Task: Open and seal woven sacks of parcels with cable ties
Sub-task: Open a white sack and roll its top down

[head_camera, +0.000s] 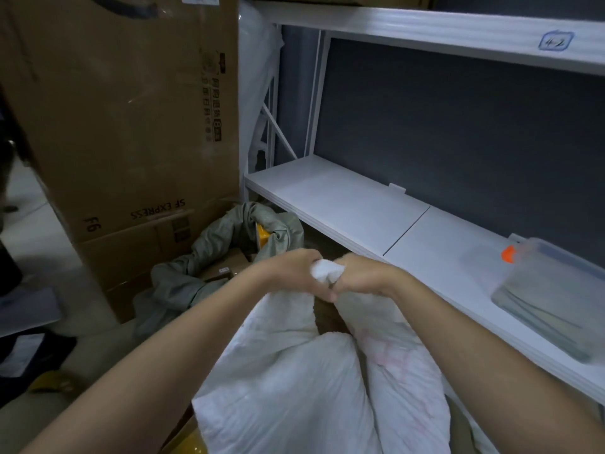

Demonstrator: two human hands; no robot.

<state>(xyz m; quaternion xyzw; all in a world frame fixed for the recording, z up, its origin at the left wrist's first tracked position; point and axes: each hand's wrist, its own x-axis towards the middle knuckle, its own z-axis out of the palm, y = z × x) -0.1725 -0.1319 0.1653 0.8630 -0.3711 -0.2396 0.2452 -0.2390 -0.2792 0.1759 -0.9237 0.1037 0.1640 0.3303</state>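
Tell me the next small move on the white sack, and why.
Probably pull the tie tight round the neck. Both the left hand and right hand grip the bunched mouth of the white sack; whether a tie is already on cannot be seen.
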